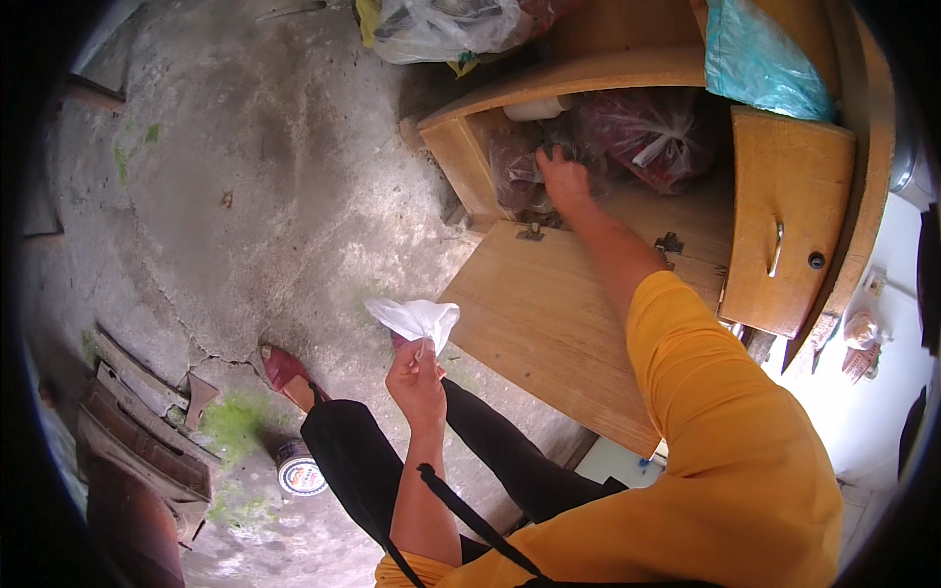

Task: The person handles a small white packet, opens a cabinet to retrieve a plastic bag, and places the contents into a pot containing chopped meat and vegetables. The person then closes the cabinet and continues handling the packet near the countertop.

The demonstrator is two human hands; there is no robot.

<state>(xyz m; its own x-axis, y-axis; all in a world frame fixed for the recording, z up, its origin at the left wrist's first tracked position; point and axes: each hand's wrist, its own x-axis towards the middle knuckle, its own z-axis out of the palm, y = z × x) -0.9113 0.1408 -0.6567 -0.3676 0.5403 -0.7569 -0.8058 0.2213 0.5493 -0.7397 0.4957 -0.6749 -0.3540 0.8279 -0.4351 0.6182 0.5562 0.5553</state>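
Observation:
My left hand is closed on the gathered part of a white plastic bag, held above the concrete floor. My right hand reaches into the open compartment of a wooden cabinet, among clear plastic bags; its fingertips are partly hidden, so its hold cannot be told. Left of it lies a clear bag with dark contents. To its right sits a knotted clear bag with dark red contents. The compartment's hinged door panel is folded down below my right forearm.
A white roll-like object lies deeper in the compartment. Plastic bags are at the top, and a blue-green bag hangs over the cabinet. A round can stands on the cracked floor, near wooden pieces at lower left.

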